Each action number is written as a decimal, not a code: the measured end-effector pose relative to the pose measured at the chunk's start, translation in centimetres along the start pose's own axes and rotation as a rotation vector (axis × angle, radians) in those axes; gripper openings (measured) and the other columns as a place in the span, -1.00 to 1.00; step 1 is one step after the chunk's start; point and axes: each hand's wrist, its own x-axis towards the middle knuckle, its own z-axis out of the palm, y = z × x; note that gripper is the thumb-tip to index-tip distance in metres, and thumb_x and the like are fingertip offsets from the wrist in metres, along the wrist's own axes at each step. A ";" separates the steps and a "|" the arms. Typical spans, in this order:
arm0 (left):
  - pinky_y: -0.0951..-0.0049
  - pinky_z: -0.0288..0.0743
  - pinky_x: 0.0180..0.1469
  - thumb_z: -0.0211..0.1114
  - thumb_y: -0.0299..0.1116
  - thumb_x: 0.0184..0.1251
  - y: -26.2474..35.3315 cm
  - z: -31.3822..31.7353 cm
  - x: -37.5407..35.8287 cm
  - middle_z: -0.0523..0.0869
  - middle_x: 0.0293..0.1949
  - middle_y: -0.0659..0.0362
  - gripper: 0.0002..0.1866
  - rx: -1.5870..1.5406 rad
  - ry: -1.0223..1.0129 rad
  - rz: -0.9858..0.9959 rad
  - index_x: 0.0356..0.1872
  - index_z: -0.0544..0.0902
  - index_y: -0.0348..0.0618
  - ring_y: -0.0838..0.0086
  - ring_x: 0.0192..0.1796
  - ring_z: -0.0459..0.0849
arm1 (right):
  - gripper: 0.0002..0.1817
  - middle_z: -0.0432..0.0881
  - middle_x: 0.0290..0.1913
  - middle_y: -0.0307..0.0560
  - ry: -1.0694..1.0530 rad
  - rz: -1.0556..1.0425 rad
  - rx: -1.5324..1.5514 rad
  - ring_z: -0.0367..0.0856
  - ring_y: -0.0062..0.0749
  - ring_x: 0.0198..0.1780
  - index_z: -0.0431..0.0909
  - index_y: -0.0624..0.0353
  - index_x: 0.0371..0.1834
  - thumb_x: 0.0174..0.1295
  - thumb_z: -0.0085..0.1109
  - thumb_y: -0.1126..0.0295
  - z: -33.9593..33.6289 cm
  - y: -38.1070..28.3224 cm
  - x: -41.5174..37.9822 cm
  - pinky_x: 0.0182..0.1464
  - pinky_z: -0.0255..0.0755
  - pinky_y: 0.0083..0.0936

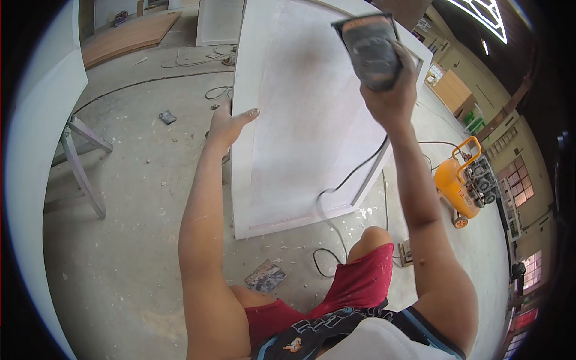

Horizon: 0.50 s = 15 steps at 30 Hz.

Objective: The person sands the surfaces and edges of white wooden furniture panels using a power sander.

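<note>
A white framed panel [300,114], like a cabinet door, stands tilted on the floor before me. My left hand [227,127] grips its left edge, thumb over the front frame and fingers mostly hidden behind. Up at the panel's upper right, my right hand [396,90] is wrapped around a dark electric sander [371,53] with an orange strip, slightly blurred. From the sander a black cord [354,171] runs down across the panel's face to the floor. Greyish patches mark the panel's white surface.
An orange air compressor [457,183] on wheels stands to the right. At the left is a trestle leg [84,168] beside a large white board [36,198]. Dusty sheets [266,276] and loose cables [219,92] lie on the concrete. A brown board [129,41] rests farther back.
</note>
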 end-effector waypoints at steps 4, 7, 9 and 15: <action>0.34 0.53 0.03 0.52 -0.21 0.08 -0.4 -0.1 0.1 0.72 -0.08 -0.02 -0.40 0.115 0.057 0.045 0.07 0.54 -0.37 0.31 -0.05 0.69 | -0.29 0.62 0.12 -0.04 -0.107 -0.268 -0.057 0.62 -0.07 0.10 0.37 0.01 0.25 -0.07 0.37 0.55 2.4 2.1 2.5 0.08 0.56 -0.30; 0.33 0.54 0.03 0.55 -0.18 0.02 -1.0 0.8 0.2 0.73 -0.10 -0.03 -0.39 0.273 0.142 0.115 0.02 0.54 -0.35 0.29 -0.06 0.71 | -0.40 0.62 0.13 -0.21 -0.104 -0.488 -0.081 0.67 -0.17 -0.07 0.49 -0.06 0.15 -0.05 0.25 0.60 3.1 2.4 3.9 -0.07 0.60 -0.39; 0.32 0.54 0.03 0.57 -0.17 -0.02 -0.5 1.4 -0.5 0.73 -0.11 -0.04 -0.37 0.377 0.185 0.163 0.00 0.54 -0.35 0.29 -0.07 0.72 | -0.40 0.60 0.16 -0.27 -0.165 -0.466 -0.122 0.68 -0.24 -0.16 0.48 -0.14 0.16 -0.02 0.22 0.58 3.8 2.5 4.0 -0.13 0.60 -0.40; 0.31 0.56 -0.01 0.56 -0.31 -0.10 -1.7 1.9 -0.1 0.73 -0.14 -0.07 -0.39 0.429 0.261 0.227 -0.02 0.51 -0.38 0.23 -0.09 0.73 | -0.40 0.54 0.27 -0.27 -0.202 -0.499 -0.197 0.66 -0.32 -0.21 0.51 -0.17 0.15 -0.03 0.23 0.60 5.7 3.0 4.0 -0.16 0.59 -0.44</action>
